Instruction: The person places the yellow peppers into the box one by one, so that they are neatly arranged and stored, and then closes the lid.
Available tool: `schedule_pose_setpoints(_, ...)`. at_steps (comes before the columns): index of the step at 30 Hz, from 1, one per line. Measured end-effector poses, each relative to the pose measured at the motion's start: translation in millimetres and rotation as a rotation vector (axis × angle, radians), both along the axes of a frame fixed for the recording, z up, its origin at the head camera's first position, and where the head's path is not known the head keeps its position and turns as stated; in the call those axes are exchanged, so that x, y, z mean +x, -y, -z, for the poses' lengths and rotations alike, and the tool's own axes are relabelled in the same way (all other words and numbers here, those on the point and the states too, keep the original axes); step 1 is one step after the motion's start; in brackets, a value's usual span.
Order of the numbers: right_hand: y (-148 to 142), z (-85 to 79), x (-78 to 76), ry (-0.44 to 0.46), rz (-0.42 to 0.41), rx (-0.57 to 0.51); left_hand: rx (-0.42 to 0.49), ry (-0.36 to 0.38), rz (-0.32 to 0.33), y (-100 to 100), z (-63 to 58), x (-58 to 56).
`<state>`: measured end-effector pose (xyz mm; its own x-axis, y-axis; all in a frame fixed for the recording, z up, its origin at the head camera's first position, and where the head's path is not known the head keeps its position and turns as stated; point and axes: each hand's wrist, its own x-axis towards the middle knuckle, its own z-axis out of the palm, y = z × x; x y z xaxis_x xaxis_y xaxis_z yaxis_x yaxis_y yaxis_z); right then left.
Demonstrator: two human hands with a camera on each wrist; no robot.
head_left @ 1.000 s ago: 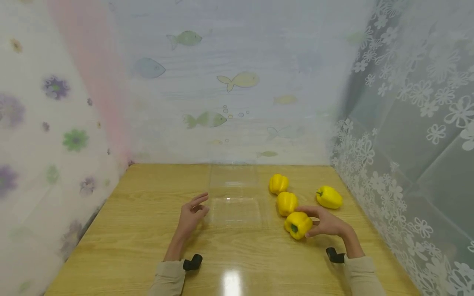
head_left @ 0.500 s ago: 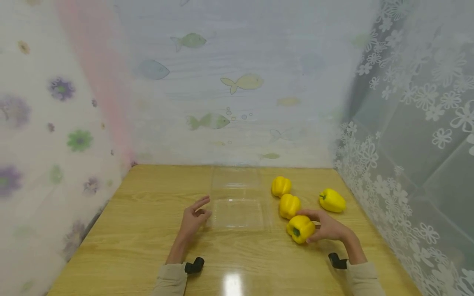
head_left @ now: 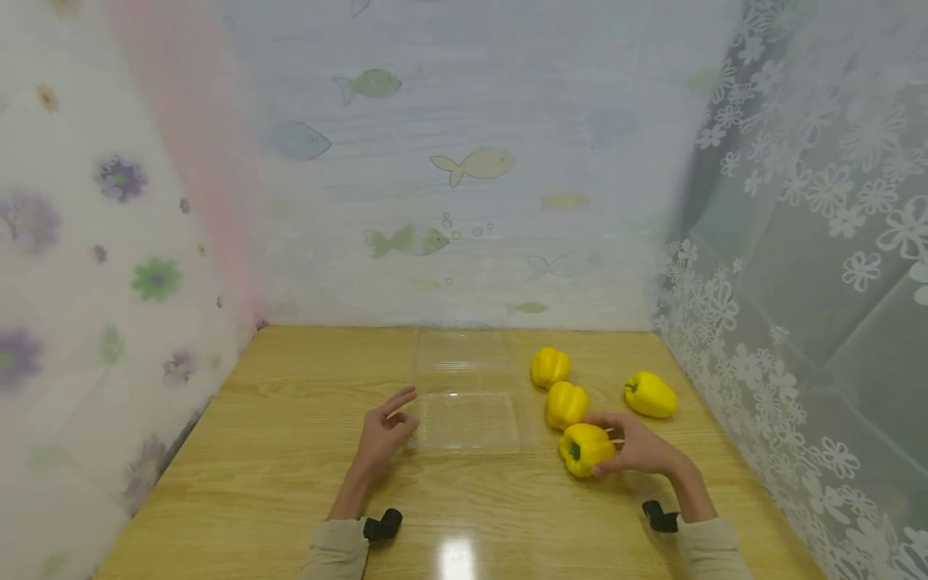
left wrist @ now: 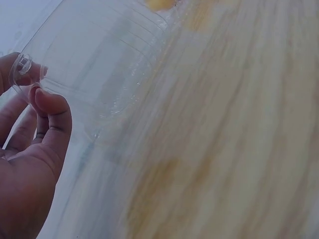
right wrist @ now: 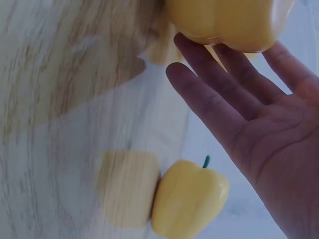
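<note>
A clear plastic clamshell box lies on the table, its lid folded back towards the wall. At the box's left edge, my left hand pinches the rim between thumb and index finger, as the left wrist view shows. My right hand holds a yellow bell pepper, thumb on the near side and fingers on the far side. That pepper's green stem points towards me. Right behind it sits a second yellow bell pepper, with a third pepper beyond.
Another yellow bell pepper lies on its side at the far right of the wooden table. A fish-patterned sheet hangs at the back, and flowered curtains close in the sides. Black wrist mounts stick out near both sleeves.
My right thumb has slid forward on the pepper, which has turned and shifted slightly left. The left hand has edged right against the box. The head view has tilted a little.
</note>
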<state>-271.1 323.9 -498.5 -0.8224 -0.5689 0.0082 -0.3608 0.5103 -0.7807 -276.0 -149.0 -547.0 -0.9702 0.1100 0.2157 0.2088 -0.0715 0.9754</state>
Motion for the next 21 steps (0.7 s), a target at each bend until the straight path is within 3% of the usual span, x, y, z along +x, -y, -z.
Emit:
schedule_pose_setpoints(10, 1.4, 9.2, 1.4, -0.007, 0.034, -0.016, 0.016, 0.005, 0.044, 1.4, 2.5, 1.7)
schedule_pose_setpoints(21, 4.1, 8.2, 0.0, -0.064, 0.059, 0.005, 0.023, 0.009, 0.004, -0.5, 2.5, -1.1)
